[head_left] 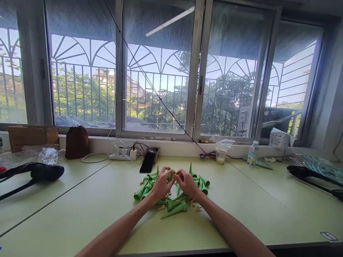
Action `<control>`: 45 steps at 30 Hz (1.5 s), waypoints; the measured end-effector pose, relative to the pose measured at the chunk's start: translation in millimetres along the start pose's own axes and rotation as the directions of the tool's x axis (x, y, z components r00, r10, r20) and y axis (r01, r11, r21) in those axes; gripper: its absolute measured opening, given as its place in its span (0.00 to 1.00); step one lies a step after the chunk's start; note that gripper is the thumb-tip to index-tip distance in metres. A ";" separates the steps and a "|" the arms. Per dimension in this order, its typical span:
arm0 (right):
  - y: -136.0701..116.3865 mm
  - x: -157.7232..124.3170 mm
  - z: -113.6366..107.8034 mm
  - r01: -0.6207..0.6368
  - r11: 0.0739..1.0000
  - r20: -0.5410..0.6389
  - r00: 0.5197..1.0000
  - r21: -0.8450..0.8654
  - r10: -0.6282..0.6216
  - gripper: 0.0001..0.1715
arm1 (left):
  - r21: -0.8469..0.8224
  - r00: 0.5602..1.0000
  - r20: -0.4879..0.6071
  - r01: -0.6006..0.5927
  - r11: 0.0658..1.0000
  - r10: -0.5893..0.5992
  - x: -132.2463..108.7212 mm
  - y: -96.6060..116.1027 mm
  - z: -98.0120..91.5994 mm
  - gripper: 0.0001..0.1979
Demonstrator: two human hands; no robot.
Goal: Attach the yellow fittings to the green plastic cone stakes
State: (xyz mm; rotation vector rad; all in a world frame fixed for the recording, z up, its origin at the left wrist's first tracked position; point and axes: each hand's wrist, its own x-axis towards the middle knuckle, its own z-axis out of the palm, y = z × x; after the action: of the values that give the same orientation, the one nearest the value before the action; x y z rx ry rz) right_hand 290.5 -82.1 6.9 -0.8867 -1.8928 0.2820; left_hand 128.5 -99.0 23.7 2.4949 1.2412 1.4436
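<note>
My left hand [161, 185] and my right hand [187, 184] meet over a pile of green plastic spikes [175, 210]. The fingers of both are closed in a pinch. A bit of green plastic [170, 177] shows between the left fingers, most of it hidden. At the right fingertips is a small yellow piece [174, 175], touching or very near the green part. Hollow green spikes lie heaped on both sides of my hands, some with open ends toward me. Small yellow fittings [198, 208] are scattered among them.
On the pale green table [107, 221], a phone [147, 162] leans by a small box, near a power strip [123, 156]. A bottle [252, 153] and a cup [220, 155] stand toward the window. Black strapped objects lie at left [46, 172] and right [302, 174].
</note>
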 end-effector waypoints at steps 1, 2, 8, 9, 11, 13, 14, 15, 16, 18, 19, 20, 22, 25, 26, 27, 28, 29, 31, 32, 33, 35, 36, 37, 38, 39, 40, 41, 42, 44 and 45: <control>-1.3 -0.2 -0.5 0.006 1.000 -0.007 1.000 0.014 -0.006 0.10 | 0.000 1.000 -0.004 0.003 1.000 -0.003 0.3 0.7 -0.4 0.10; -2.3 -0.3 -1.0 0.015 1.000 -0.010 1.000 0.021 -0.015 0.09 | 0.001 1.000 -0.005 0.005 1.000 -0.005 0.5 1.4 -0.9 0.10; -1.5 1.1 -1.4 0.000 1.000 -0.007 1.000 -0.014 0.000 0.12 | 0.006 1.000 0.011 -0.002 1.000 0.002 -0.1 3.2 -1.9 0.10; -0.3 1.5 -0.9 -0.011 0.999 -0.005 1.000 -0.030 0.011 0.15 | 0.000 1.000 0.011 -0.005 1.000 0.005 -0.4 3.2 -1.8 0.10; 2.2 2.0 0.2 -0.029 0.998 0.001 1.000 -0.054 0.029 0.20 | -0.007 1.000 0.012 -0.006 1.000 0.006 -0.7 3.2 -1.5 0.10; 3.5 2.1 0.9 -0.037 0.998 0.003 0.999 -0.058 0.037 0.22 | -0.006 1.000 0.013 0.000 1.000 0.000 -0.8 3.2 -1.4 0.10; 3.5 2.0 0.9 -0.033 0.998 0.001 0.999 -0.050 0.033 0.21 | -0.004 1.000 0.012 0.002 1.000 -0.002 -0.7 3.3 -1.5 0.10; 2.9 1.6 0.8 -0.025 0.999 -0.002 1.000 -0.035 0.025 0.18 | -0.004 1.000 0.010 0.003 1.000 -0.003 -0.6 3.4 -1.6 0.10; 1.9 1.2 0.5 -0.015 1.000 -0.005 1.000 -0.016 0.015 0.16 | -0.005 1.000 0.005 0.002 1.000 -0.002 -0.5 3.5 -1.7 0.10; -0.5 0.2 -0.5 0.006 1.000 -0.008 1.000 0.015 -0.006 0.11 | -0.005 1.000 -0.004 0.002 1.000 -0.002 -0.3 3.6 -1.9 0.10; -1.5 -0.2 -0.9 0.013 1.000 -0.008 1.000 0.021 -0.013 0.10 | -0.004 1.000 -0.005 0.002 1.000 -0.002 -0.3 3.7 -2.0 0.10; -2.2 -0.4 -1.2 0.018 1.000 -0.006 1.000 0.021 -0.018 0.09 | -0.002 1.000 -0.004 0.002 1.000 -0.002 -0.3 3.7 -2.0 0.10; -2.0 -0.4 -1.2 0.020 1.000 -0.003 1.000 0.011 -0.020 0.09 | 0.002 1.000 0.003 0.000 1.000 0.000 -0.6 3.5 -1.8 0.10; 1.2 0.7 0.1 0.004 1.000 -0.003 1.000 -0.015 -0.004 0.12 | 0.007 1.000 0.011 -0.001 1.000 0.001 -1.2 2.7 -1.2 0.10; 2.6 1.1 0.6 -0.003 1.000 -0.003 1.000 -0.030 0.003 0.13 | 0.008 1.000 0.012 -0.001 1.000 0.001 -1.3 2.2 -0.9 0.10; 3.7 1.5 1.1 -0.009 0.999 -0.001 1.000 -0.045 0.009 0.16 | 0.007 1.000 0.012 -0.001 1.000 0.001 -1.4 1.7 -0.5 0.10; 4.5 1.7 1.5 -0.014 0.998 0.004 1.000 -0.055 0.014 0.18 | 0.005 1.000 0.015 -0.002 1.000 0.002 -1.3 1.1 -0.2 0.10; 5.0 1.7 1.8 -0.017 0.998 0.008 1.000 -0.059 0.017 0.19 | 0.005 1.000 0.017 -0.001 1.000 0.001 -1.2 0.6 0.2 0.11; 4.7 1.2 2.0 -0.011 0.999 0.012 1.000 -0.044 0.012 0.18 | 0.007 1.000 0.015 0.002 1.000 -0.003 -0.8 0.0 0.6 0.11; 4.1 0.8 1.9 -0.004 1.000 0.012 1.000 -0.028 0.005 0.15 | 0.008 1.000 0.010 0.004 1.000 -0.004 -0.5 0.0 0.7 0.10; 3.4 0.3 1.8 0.004 1.000 0.009 1.000 -0.011 -0.004 0.12 | 0.008 1.000 0.002 0.003 1.000 -0.003 -0.3 0.0 0.7 0.10; 2.2 -0.3 1.4 0.017 1.000 0.003 1.000 0.011 -0.017 0.08 | 0.004 1.000 -0.016 0.000 1.000 0.000 0.0 0.1 0.6 0.10; 2.0 -0.4 1.3 0.020 1.000 0.002 1.000 0.013 -0.020 0.07 | 0.001 1.000 -0.019 -0.001 1.000 0.001 -0.1 0.2 0.6 0.09; 2.2 -0.4 1.2 0.019 1.000 0.003 1.000 0.008 -0.019 0.07 | -0.001 1.000 -0.017 -0.003 1.000 0.003 -0.2 0.3 0.7 0.09; 2.7 -0.2 1.1 0.016 1.000 0.005 1.000 -0.001 -0.016 0.07 | -0.002 1.000 -0.010 -0.004 1.000 0.004 -0.5 0.4 0.7 0.09; 3.5 0.2 1.1 0.012 1.000 0.009 1.000 -0.012 -0.012 0.07 | -0.002 1.000 -0.001 -0.005 1.000 0.005 -0.9 0.4 0.8 0.09; 4.5 0.6 1.2 0.007 1.000 0.013 1.000 -0.024 -0.007 0.08 | -0.002 1.000 0.009 -0.004 1.000 0.004 -1.2 0.5 0.8 0.10; 5.6 1.0 1.4 0.001 0.999 0.018 1.000 -0.037 0.000 0.10 | -0.004 1.000 0.018 -0.004 1.000 0.004 -1.5 0.5 0.8 0.10; 6.7 1.3 1.6 -0.005 0.999 0.023 1.000 -0.050 0.006 0.12 | -0.007 1.000 0.025 -0.003 1.000 0.003 -1.8 0.5 0.8 0.10; 8.3 1.7 2.2 -0.012 0.997 0.030 0.999 -0.072 0.014 0.16 | -0.016 1.000 0.029 -0.001 1.000 0.002 -1.9 0.6 0.7 0.10; 8.5 1.7 2.5 -0.013 0.997 0.032 0.999 -0.077 0.016 0.18 | -0.021 1.000 0.029 -0.002 1.000 0.002 -1.8 0.7 0.5 0.10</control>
State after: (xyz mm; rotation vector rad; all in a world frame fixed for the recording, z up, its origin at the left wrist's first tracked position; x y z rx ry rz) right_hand 291.8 -74.5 2.2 -0.9524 -1.9388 0.2351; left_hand 128.8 -100.4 22.3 2.4953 1.2130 1.4080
